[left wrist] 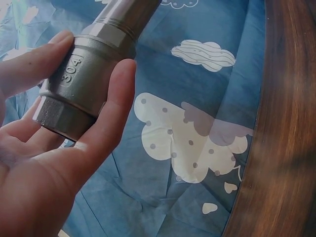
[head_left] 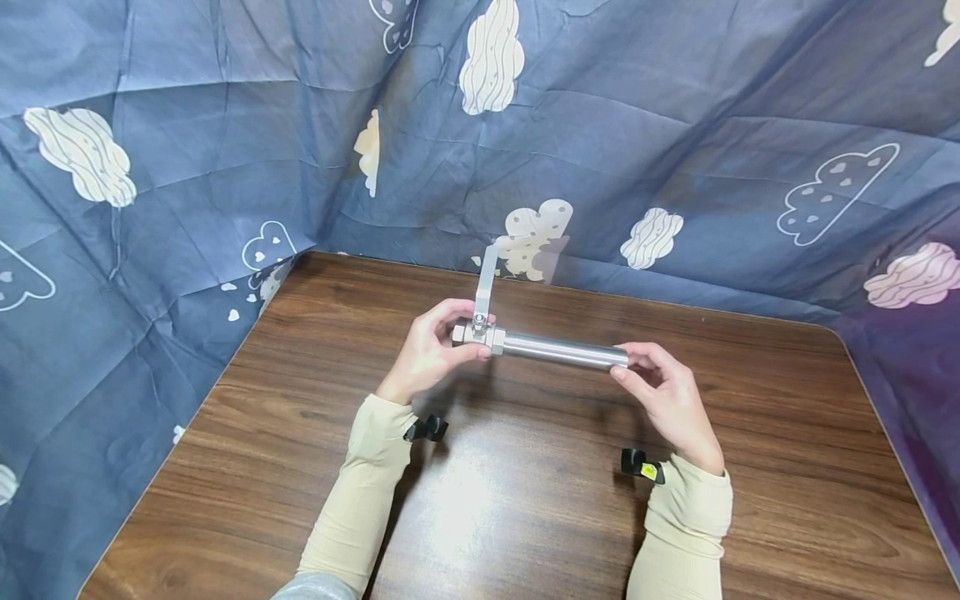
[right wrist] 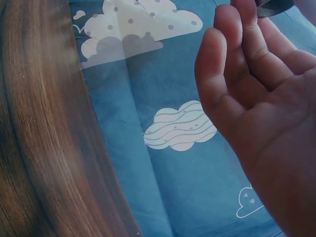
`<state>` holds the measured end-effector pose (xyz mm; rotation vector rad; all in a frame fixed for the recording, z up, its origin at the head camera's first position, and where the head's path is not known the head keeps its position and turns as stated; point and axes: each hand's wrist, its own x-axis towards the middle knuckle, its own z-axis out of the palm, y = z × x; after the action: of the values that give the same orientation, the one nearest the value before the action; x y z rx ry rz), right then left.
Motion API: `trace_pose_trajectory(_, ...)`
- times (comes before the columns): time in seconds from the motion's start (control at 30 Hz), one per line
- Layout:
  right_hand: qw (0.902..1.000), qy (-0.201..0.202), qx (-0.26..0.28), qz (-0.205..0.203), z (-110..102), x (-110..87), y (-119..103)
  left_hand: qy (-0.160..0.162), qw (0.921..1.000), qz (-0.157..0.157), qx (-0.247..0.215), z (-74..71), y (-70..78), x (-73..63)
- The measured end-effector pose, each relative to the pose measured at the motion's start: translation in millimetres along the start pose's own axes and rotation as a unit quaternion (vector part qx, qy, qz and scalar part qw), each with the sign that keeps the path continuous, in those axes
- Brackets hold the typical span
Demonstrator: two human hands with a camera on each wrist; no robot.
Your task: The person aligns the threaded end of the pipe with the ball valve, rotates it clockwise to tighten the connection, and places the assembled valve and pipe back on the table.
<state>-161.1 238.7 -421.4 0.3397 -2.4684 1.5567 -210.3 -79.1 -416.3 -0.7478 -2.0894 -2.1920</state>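
Observation:
A metal ball valve (head_left: 478, 334) with a long flat lever (head_left: 487, 279) is joined to a shiny steel pipe (head_left: 562, 349). Both are held up over the table, nearly level, with the lever pointing away. My left hand (head_left: 431, 350) grips the valve body between thumb and fingers. In the left wrist view, the valve (left wrist: 74, 81) shows a raised "304" on its side. At the pipe's other end, my right hand (head_left: 671, 400) pinches the tip with thumb and fingers. Only a dark bit of the pipe's end (right wrist: 273, 7) shows in the right wrist view, by the fingertips.
The brown wood-grain table (head_left: 285, 467) lies beneath both hands. Behind it and along its sides hangs a blue cloth (head_left: 600, 108) printed with clouds. Black wrist camera mounts stick out from the left cuff (head_left: 386, 425) and the right cuff (head_left: 690, 500).

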Motion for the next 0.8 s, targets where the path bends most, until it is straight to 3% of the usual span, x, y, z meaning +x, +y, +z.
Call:
trace_pose_trajectory(0.2, 0.9998, -0.009, 0.009, -0.019, 0, -0.4, -8, 0.001, 1.0000, -0.006, 0.001, 0.1, 0.4, -0.1)
trace_pose_trajectory(0.53, 0.9977, -0.016, 0.047, -0.047, 0, 0.9, 7, 0.008, 0.9998, -0.013, 0.016, 0.4, -0.4, 1.0)
trace_pose_trajectory(0.8, 0.9973, -0.014, 0.047, -0.054, 0, -1.5, -17, 0.005, 0.9999, -0.012, 0.011, 0.7, -0.7, 1.1)
